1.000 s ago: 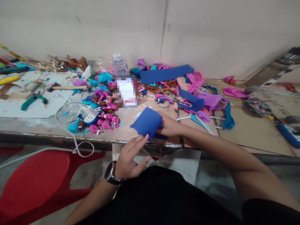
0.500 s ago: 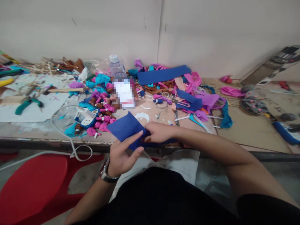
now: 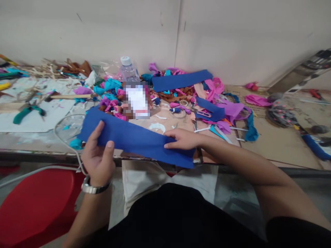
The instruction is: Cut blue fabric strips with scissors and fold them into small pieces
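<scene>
Your blue strip [image 3: 131, 137] spans the gap between your two hands, its long axis running left to right along the near edge of the worktop [image 3: 51, 142] and tilting so that the right end comes closer to you. Neither hand is the nearer one, since both touch it: your right hand [image 3: 184, 139] pinches it a little in from its right end, thumb on the facing side, while your left hand [image 3: 98, 158] is at the left end, forefinger laid over the face and thumb at the lower border. Whether the left's other fingers grip from behind, you can't tell from here. In this view the strip crosses in front of the worktop's near edge, with its lower right corner hanging past that edge, and its left end covers part of the pink bundles [image 3: 119, 112]. It is a plain, deep blue, matt piece, fairly flat and broad on the left, drawn in and creased around your right thumb, with a slightly uneven left end; paper or cloth, the view doesn't settle which.
</scene>
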